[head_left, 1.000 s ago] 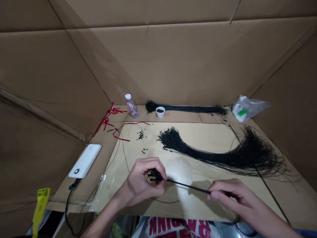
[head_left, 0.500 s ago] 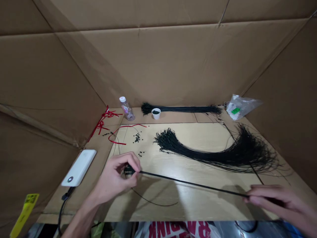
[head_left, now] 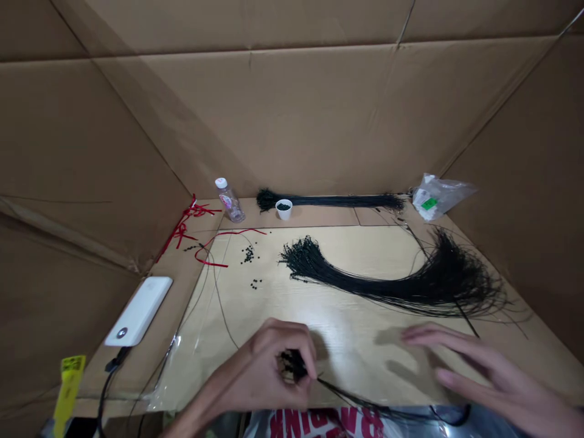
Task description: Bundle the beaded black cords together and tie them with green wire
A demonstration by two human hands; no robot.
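Note:
My left hand (head_left: 278, 362) is closed around the knotted, beaded end of a small bundle of black cords (head_left: 349, 396). The cords trail from its fingertips to the right and over the table's front edge. My right hand (head_left: 465, 362) is off to the right with thumb and fingers apart, holding nothing. Beyond both hands lies a large curved bundle of black cords (head_left: 378, 283), its beaded ends on the left and loose strands fanned out on the right. Small black beads (head_left: 249, 254) are scattered on the table left of that bundle.
A white cup of beads (head_left: 283, 210), a clear bottle (head_left: 230, 201), another cord bundle (head_left: 337, 200) and a plastic bag (head_left: 440, 196) line the back. Red ribbons (head_left: 185, 222) and a white power bank (head_left: 139, 310) with a cable are at left. Cardboard walls (head_left: 274, 121) surround the table.
My left hand has moved right and nearer the front edge with the cords. My right hand has let go of their far end and opened; the cords now hang slack instead of taut.

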